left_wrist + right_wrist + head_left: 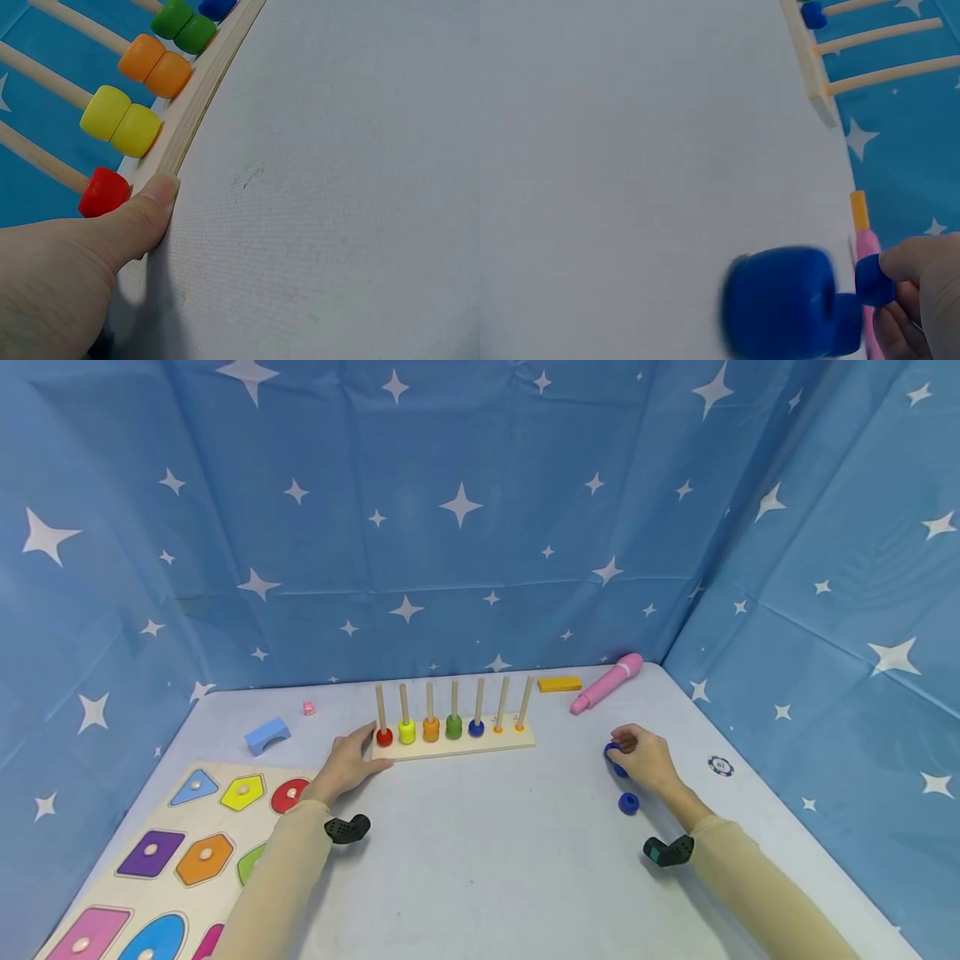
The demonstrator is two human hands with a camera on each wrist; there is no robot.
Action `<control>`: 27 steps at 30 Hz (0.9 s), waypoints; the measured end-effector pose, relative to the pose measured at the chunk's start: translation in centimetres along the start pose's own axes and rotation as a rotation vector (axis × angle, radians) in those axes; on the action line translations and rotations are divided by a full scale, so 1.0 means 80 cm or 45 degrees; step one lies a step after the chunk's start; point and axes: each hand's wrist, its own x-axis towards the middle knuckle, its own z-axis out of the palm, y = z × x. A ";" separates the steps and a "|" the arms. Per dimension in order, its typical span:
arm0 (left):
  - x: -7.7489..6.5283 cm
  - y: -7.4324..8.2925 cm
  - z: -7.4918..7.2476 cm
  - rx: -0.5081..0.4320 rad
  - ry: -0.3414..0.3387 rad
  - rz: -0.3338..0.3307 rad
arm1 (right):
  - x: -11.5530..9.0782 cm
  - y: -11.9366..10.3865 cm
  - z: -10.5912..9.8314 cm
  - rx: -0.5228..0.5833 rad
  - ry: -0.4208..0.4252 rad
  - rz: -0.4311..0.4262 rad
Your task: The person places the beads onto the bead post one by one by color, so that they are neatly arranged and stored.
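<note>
My left hand [347,767] grips the left end of a wooden peg board [450,750], its thumb [154,196] against the front edge. Upright pegs carry a red bead [103,193], two yellow beads [135,130], orange beads [168,75], green beads [195,34] and one blue bead [476,728]. The two rightmost pegs hold no bead. At the right, my right hand [647,762] pinches a blue bead [874,281] between thumb and fingers. Another blue bead [846,324] lies just below that hand, and a third blue bead [628,803] sits nearer the front.
A shape puzzle board [180,818] lies at the left, partly under my left arm. Behind it are a blue arch block [267,736] and a small pink figure [308,708]. A yellow block [559,684] and pink toy microphone [609,682] lie at the back; a chip [721,766] lies far right.
</note>
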 end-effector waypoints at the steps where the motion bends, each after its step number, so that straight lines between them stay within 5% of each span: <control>1: 0.000 0.000 0.000 0.001 0.002 0.001 | 0.002 -0.002 -0.001 0.005 0.008 -0.008; 9: 0.001 0.000 0.001 -0.021 -0.006 -0.013 | 0.033 -0.040 -0.014 0.098 0.055 -0.141; 16: 0.002 -0.002 0.002 -0.023 -0.004 -0.017 | 0.074 -0.100 -0.023 0.204 0.083 -0.255; 27: 0.002 -0.002 0.001 -0.016 -0.002 0.004 | 0.124 -0.205 0.022 0.374 0.015 -0.403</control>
